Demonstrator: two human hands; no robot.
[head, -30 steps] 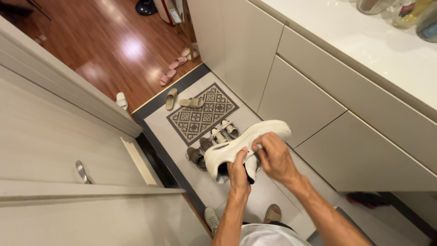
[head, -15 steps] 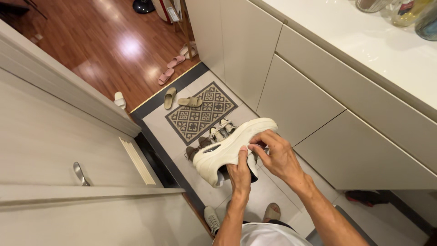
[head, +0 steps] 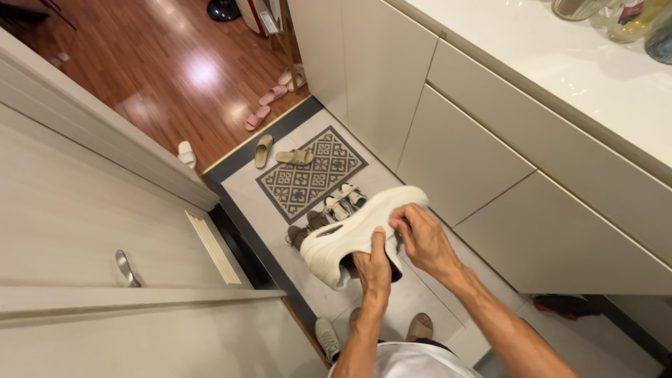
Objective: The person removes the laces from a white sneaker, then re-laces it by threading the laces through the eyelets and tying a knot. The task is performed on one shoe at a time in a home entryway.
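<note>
Above the tiled floor [head: 315, 294] by the patterned mat [head: 308, 171], your left hand [head: 374, 269] and right hand [head: 420, 241] both grip the cream sneaker [head: 343, 234], held sole-up over the pairs below; you seem mid-inspection, so keep it steady while turning.

Warm, bright indoor light glares off the wooden floor [head: 189, 73]; the view is sharp, with wide-angle bending at the edges.

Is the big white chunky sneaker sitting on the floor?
No, the white chunky sneaker is up in the air, gripped by the left hand and the right hand above the pale tiled floor.
</note>
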